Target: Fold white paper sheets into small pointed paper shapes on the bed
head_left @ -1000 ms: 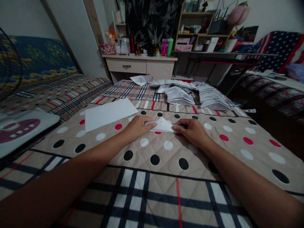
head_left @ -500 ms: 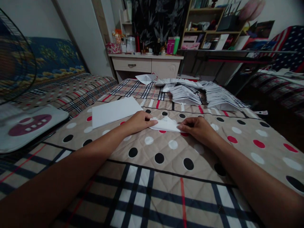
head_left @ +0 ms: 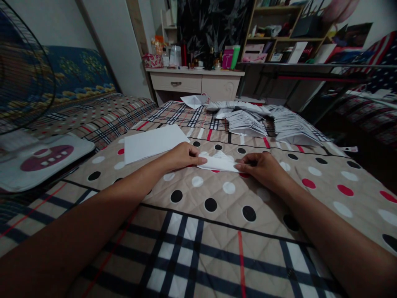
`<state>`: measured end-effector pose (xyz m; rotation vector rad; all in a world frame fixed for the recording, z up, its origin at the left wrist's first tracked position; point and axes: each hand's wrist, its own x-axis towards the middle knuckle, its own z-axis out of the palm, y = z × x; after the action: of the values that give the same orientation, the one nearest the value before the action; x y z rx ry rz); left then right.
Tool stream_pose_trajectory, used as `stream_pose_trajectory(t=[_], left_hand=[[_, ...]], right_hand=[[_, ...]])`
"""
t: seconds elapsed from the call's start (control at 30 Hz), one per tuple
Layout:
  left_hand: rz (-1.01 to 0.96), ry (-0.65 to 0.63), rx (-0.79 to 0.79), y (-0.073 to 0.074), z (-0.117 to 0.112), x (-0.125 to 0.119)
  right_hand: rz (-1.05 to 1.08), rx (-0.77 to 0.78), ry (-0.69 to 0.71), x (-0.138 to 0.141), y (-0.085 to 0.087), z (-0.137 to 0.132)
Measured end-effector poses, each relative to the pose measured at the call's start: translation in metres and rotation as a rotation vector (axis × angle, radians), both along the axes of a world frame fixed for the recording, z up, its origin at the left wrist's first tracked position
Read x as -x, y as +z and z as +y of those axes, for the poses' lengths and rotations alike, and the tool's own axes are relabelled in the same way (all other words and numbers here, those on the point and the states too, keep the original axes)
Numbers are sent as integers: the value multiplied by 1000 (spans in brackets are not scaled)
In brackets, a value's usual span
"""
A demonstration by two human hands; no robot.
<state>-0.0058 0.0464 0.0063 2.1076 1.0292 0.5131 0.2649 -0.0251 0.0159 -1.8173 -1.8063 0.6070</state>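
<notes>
A folded piece of white paper (head_left: 218,162) lies low over the dotted bedspread, with a small peak standing at its far edge. My left hand (head_left: 184,156) pinches its left end, thumb on top and the fingers behind. At the right end, my right hand (head_left: 257,164) grips it between thumb and fingertips. Left of the hands rests a flat stack of white sheets (head_left: 151,145). Beyond the right hand stand rows of folded white papers (head_left: 246,124), packed closely together, and a second row (head_left: 293,126) sits to their right.
A loose folded paper (head_left: 194,101) and a long whitish bundle (head_left: 237,106) lie toward the bed's far edge. At the left is a fan (head_left: 25,74) with a white base (head_left: 46,161). A white dresser (head_left: 186,82) holding bottles stands past the bed.
The view has shifted slightly, so everything appears a little further right. Both hands keep their hold on the folded paper, with hardly any movement.
</notes>
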Motion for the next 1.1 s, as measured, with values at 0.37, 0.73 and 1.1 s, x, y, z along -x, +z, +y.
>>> stream_pose_trajectory(t=[0.37,0.73,1.1], left_hand=[[-35,-29,-30,5,-8,-1],[-8,-140,-33,7,-13,-3],[93,-178,-121,9,-19,-3]], right_hand=[[-58,-32,1,-1,-4,0],[-47,-33,-20,-1,-8,-1],[-107,-8,-31,0,-4,0]])
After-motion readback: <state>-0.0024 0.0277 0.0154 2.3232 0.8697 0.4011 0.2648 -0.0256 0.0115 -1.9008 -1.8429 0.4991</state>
